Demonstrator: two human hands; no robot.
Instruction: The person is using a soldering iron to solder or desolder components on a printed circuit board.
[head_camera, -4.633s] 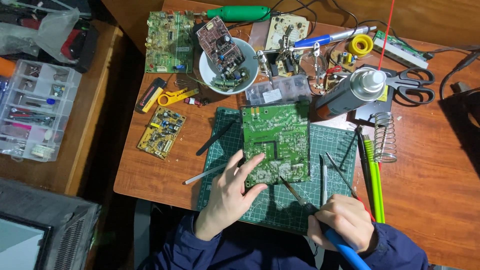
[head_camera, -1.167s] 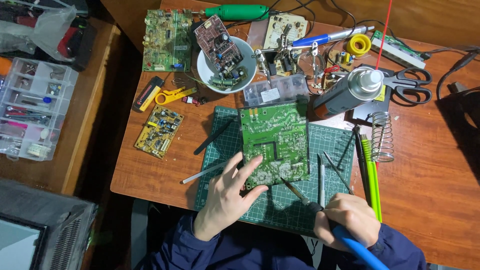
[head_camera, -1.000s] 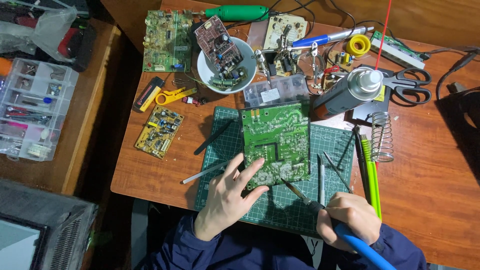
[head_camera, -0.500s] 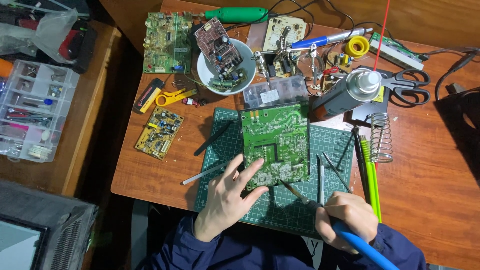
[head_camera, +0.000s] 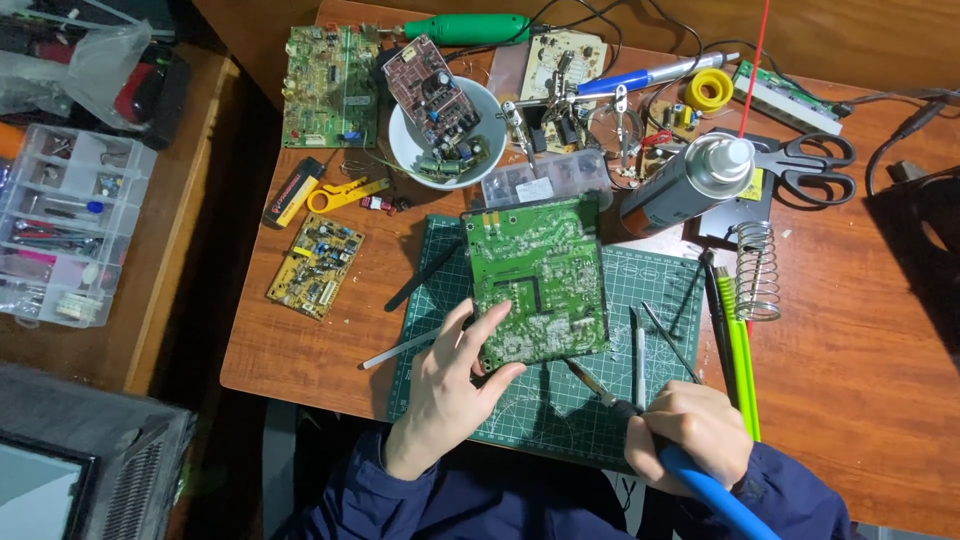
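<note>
While left hand (head_camera: 445, 395) pins green board's (head_camera: 535, 280) edge, right hand (head_camera: 690, 432) grips iron (head_camera: 640, 430).

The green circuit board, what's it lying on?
The green circuit board lies on a green cutting mat, steadied by the left hand. The mat beneath it is hidden.
</note>
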